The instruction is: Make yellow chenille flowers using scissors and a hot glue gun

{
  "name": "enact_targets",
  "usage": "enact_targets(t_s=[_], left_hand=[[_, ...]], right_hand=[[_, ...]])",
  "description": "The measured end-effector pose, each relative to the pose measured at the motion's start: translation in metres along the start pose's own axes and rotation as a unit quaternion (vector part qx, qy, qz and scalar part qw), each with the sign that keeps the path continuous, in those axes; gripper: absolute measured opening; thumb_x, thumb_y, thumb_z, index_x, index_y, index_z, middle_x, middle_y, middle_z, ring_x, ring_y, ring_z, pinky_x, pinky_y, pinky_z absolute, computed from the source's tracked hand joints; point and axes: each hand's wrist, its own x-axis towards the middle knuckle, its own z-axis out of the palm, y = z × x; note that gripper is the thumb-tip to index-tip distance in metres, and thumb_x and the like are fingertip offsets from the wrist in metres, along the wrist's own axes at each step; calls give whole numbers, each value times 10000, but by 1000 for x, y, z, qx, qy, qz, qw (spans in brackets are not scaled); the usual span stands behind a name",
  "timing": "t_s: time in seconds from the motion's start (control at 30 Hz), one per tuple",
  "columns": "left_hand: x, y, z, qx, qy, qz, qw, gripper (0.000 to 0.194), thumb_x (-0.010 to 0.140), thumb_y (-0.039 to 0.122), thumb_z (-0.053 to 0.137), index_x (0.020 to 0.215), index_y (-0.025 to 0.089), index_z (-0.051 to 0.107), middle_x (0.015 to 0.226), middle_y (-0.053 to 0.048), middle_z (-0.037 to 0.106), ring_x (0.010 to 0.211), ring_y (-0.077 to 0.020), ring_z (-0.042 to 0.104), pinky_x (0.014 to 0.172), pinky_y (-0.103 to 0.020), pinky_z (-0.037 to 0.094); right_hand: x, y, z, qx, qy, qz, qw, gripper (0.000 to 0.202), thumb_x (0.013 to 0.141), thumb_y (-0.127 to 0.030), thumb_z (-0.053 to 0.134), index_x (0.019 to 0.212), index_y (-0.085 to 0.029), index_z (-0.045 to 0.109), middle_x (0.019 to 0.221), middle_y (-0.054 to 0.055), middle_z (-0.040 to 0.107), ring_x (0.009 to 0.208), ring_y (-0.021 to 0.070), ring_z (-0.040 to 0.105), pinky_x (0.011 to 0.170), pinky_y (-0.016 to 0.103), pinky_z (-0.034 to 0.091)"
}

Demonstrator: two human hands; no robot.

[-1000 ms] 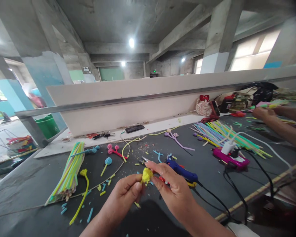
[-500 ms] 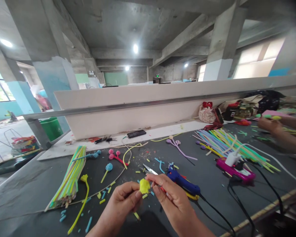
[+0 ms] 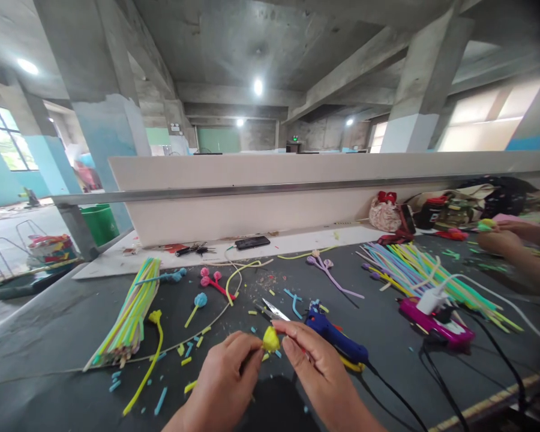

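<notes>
A small yellow pom-pom-like ball (image 3: 270,339), seemingly shaped from fuzzy pipe cleaner, is between my hands. My left hand (image 3: 227,375) pinches it from the left with thumb and forefinger. On the other side, my right hand (image 3: 317,366) has its bent forefinger and thumb at the ball's right edge. Scissors (image 3: 275,309) lie with their blades pointing away, their red handles partly hidden under my right hand. A blue glue gun (image 3: 337,336) rests to the right. Bits of cut yellow and blue pipe cleaner (image 3: 186,361) are scattered near my left hand.
Bundled pipe cleaners (image 3: 126,318) lie left, beside a yellow stem (image 3: 155,360). Blue (image 3: 200,300), pink (image 3: 211,277) and purple (image 3: 321,264) ball-tipped pieces sit farther back. A magenta power strip (image 3: 436,324) trails cords right. Another person's hands (image 3: 504,240) work at far right.
The yellow ball has turned slightly between my fingers. My left hand has rotated so its back shows more. The view has shifted a little to the left.
</notes>
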Motion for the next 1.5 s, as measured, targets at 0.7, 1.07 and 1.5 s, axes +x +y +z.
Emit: enact_targets(t_s=[0.7,1.07,1.5], left_hand=[[8,4,-21,27,-63,-33,997,178,834,245,528,904,209,687,835,-47,695,784,-166,619,706,-235,441],[-21,-6,-54,-139,-127,-277,942,134,712,258,566,678,137,613,489,42,520,436,-72,439,458,-188,327],[-19,-101,-118,8,71,-410,909,261,753,435,510,719,177,482,390,77,474,272,-61,355,327,-167,230]], right_hand=[[19,12,-6,1,9,177,984,367,668,-503,631,902,-239,733,887,39,734,849,242,664,739,279,541],[16,4,-5,215,14,213,953,405,685,-470,671,960,-175,709,888,82,719,710,177,635,696,288,531],[11,12,0,193,1,163,968,465,687,-457,661,1079,-205,660,1008,121,690,625,155,621,650,311,562]])
